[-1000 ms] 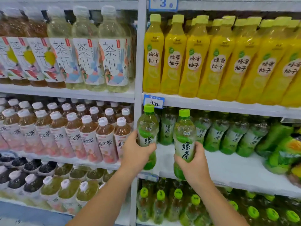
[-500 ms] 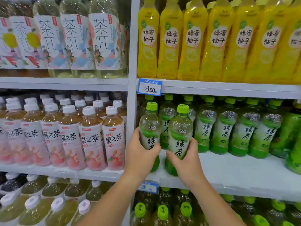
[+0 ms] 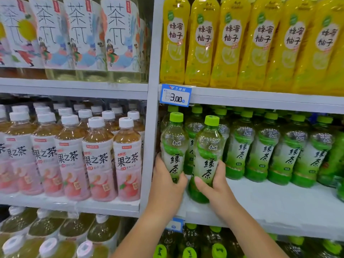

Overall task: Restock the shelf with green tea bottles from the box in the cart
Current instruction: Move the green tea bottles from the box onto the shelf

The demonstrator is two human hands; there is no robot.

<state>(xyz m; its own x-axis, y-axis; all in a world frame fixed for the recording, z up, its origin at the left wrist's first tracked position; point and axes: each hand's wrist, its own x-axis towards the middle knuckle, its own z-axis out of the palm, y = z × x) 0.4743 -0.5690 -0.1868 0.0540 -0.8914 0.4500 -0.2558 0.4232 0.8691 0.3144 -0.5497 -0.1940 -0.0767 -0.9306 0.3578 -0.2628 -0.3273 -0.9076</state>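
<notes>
My left hand [image 3: 165, 185] grips the lower half of a green tea bottle [image 3: 174, 144] with a light green cap, held upright at the far left end of the white shelf [image 3: 270, 203]. My right hand [image 3: 216, 185] grips a second green tea bottle [image 3: 208, 155] just to its right, its base at the shelf's front. Behind them stands a row of several green tea bottles [image 3: 279, 148] further back on the same shelf. The box and the cart are out of view.
A blue price tag [image 3: 176, 95] hangs on the shelf edge above. Yellow honey-pomelo bottles [image 3: 232, 40] fill the upper shelf. Pink-labelled fruit tea bottles [image 3: 96, 157] stand to the left, past the grey upright post [image 3: 149, 146]. More green-capped bottles [image 3: 188, 248] sit below.
Both hands have carried their bottles forward and inward onto the shelf's left front end. The view has moved closer to the shelf.
</notes>
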